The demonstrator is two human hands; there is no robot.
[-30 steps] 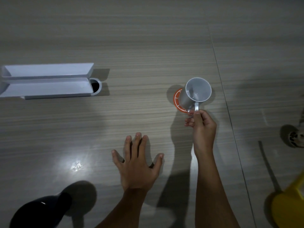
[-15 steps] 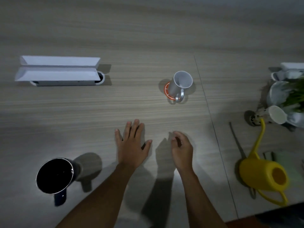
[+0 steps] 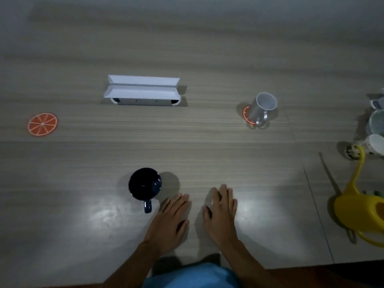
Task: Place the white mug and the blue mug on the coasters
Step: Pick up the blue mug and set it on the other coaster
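Head view: your left hand (image 3: 169, 220) and right hand (image 3: 221, 213) rest side by side, palms down on the tabletop (image 3: 207, 59) at its near edge; the fingers (image 3: 178, 201) of both are extended and lie flat, gripping nothing. The white mug (image 3: 260, 109) stands upright on an orange-slice coaster (image 3: 246, 116) far to the right, its handle toward you; only the coaster's left rim shows past the mug's base; that half of the task reads as done. The blue mug (image 3: 145, 186) stands upright on bare tabletop just left of your left hand, apart from it; its handle (image 3: 147, 206) points toward you and lies near the left fingertips, slightly to their left. The second orange-slice coaster (image 3: 42, 124) lies empty, well apart, far to the left and farther from you than the mug.

The governing relation: the blue mug lies to the left of both hands, and the free coaster lies farther left still; the left hand is the nearer to both, so it is judged the natural one for the grasp, with the handle already turned toward its approach; the carry then runs leftward and away from you. A white folded card stand (image 3: 142, 90) sits beyond the mug, clear of that path; a yellow watering can (image 3: 361, 213) lies at the right, away from the work.
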